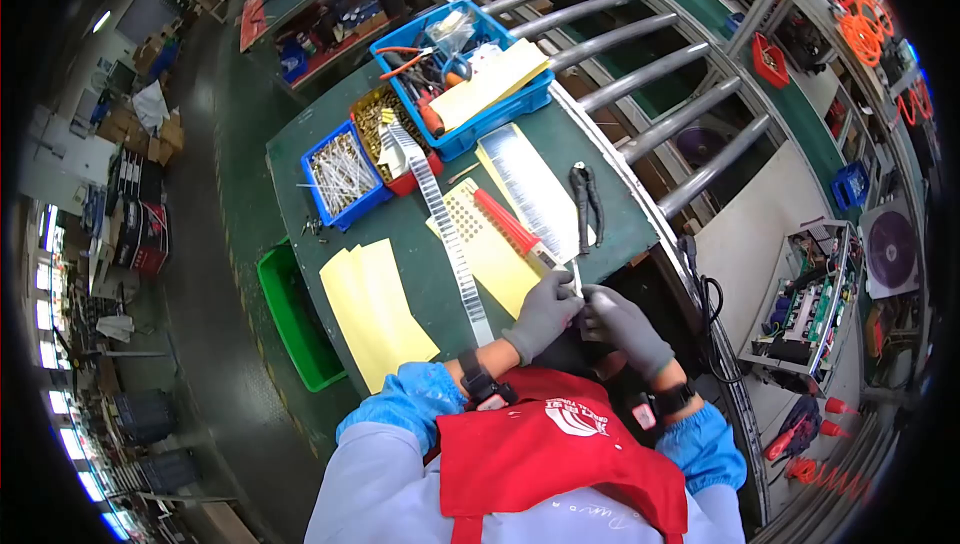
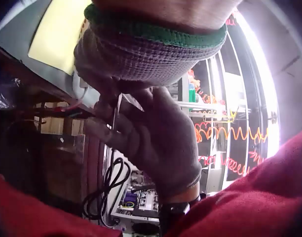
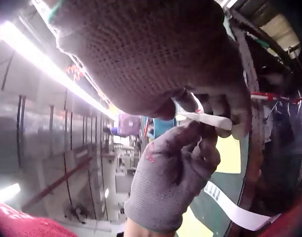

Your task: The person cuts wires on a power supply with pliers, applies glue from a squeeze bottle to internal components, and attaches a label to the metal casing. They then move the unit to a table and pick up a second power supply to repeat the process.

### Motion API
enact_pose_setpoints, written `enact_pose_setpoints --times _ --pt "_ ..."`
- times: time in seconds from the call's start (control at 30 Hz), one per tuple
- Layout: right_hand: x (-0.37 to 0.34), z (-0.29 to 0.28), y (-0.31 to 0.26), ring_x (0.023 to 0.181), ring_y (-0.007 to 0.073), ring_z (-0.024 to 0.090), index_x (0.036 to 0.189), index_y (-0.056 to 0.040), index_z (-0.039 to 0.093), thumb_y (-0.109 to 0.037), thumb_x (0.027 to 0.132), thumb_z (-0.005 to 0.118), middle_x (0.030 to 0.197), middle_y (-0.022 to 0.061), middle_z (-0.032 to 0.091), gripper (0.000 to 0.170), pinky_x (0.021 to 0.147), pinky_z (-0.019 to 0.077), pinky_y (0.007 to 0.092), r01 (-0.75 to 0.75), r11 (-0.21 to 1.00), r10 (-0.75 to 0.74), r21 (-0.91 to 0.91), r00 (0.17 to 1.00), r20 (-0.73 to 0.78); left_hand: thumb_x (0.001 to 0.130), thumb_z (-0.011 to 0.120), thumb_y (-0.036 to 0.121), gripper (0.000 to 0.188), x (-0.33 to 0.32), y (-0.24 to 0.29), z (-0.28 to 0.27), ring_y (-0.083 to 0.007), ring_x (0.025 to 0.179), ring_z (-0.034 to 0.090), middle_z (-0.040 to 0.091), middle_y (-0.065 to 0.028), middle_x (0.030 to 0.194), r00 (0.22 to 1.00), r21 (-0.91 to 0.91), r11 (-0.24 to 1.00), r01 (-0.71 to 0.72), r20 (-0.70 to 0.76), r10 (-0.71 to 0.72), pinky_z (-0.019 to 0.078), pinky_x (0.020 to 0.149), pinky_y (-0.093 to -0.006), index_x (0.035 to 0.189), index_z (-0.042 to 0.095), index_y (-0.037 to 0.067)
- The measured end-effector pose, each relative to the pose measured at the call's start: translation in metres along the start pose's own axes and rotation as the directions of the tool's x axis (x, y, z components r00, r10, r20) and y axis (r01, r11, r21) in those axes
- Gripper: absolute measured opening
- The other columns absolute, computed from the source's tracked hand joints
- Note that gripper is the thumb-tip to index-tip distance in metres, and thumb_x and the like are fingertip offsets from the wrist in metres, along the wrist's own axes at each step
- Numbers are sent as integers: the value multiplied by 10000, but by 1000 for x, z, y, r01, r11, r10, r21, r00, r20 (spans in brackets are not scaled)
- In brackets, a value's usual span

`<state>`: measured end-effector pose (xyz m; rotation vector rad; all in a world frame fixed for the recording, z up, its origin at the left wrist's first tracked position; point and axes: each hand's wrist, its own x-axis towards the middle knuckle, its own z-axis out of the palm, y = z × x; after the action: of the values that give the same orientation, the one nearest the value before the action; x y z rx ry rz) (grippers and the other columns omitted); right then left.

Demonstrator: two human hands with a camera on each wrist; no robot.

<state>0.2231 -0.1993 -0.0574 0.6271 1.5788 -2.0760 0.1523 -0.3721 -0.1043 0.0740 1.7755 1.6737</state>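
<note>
Sheets of yellow paper (image 1: 375, 314) lay leftmost on the counter (image 1: 415, 264), then the long label strip (image 1: 450, 234), then the red-handled tool (image 1: 505, 219), its tip near the left hand (image 1: 543, 318). Left fingers (image 3: 190, 131) were curled, pinching the small white stick (image 3: 210, 120) from its left side. That stick sat right between the hands, just off the counter's near edge, its long axis roughly crossing the line from hand to hand and pointing away from the body. Right hand (image 1: 628, 332) met it from the other side, fingers curled round it, so neither was clearly nearer; the exact contact points were partly hidden
</note>
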Motion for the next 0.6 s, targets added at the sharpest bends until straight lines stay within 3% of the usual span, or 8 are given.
enact_pose_setpoints --times 0.07,0.1,0.2,0.3,0.33,0.43,0.57,0.6 --pt "32 22 6 933 155 648 1416 -7 519 -287 1037 522 1073 88 655 470 850 553 315 63 978 -61 -199 998 18 915 628 36 464 -9 -2 -16 -169 832 666 675 -123 978 998 -142 989 40 -44 -47 556 741 -297 1352 501 -54" --pt "44 32 7 866 151 660 1418 7 510 -261 1027 536 1000 74 656 474 812 570 310 94 950 -87 -298 996 36 915 628 44 462 -14 -3 -30 -173 836 670 679 -125 983 998 -108 994 33 -46 -38 557 745 -298 1350 505 -50" --pt "75 59 5 926 183 662 1269 15 639 -203 994 504 1051 118 686 376 819 535 303 -4 890 25 -456 999 41 914 631 72 450 -26 -9 -66 -181 838 681 693 -131 992 995 36 999 14 -104 -10 561 751 -304 1337 524 -38" --pt "101 89 -12 747 164 663 1285 53 607 -150 962 527 899 89 663 390 630 564 303 -29 896 94 -444 988 124 913 642 111 428 -30 -17 -90 -181 821 692 709 -134 987 966 259 966 18 -255 51 564 745 -315 1311 558 -22" --pt "118 88 -5 721 168 661 1230 70 633 -132 930 527 856 83 662 377 628 556 298 154 810 -38 -566 977 211 892 639 108 429 -31 -12 -95 -225 908 692 702 -136 1060 958 271 961 64 -288 17 554 808 -352 1300 577 -6" --pt "137 116 -16 681 156 650 1200 76 645 -132 904 535 827 77 662 378 630 553 293 -85 912 78 -401 996 -35 839 652 114 469 -23 -32 -112 -270 1070 643 672 -124 1201 870 832 553 -48 -237 432 511 906 -400 1298 604 31" --pt "163 118 -19 699 218 698 1125 49 710 -181 871 525 826 192 705 390 650 565 330 -64 827 45 -558 998 -49 802 653 169 504 -11 -49 -116 -289 1215 545 616 -106 1329 847 959 276 -57 -100 523 449 969 -425 1295 623 69" --pt "171 116 -13 772 294 717 1096 43 724 -187 859 529 854 229 721 384 728 570 378 -27 784 -15 -621 998 -62 802 653 180 502 -10 -52 -115 -286 1225 536 611 -106 1337 865 968 247 -53 -79 495 444 968 -423 1291 625 69"
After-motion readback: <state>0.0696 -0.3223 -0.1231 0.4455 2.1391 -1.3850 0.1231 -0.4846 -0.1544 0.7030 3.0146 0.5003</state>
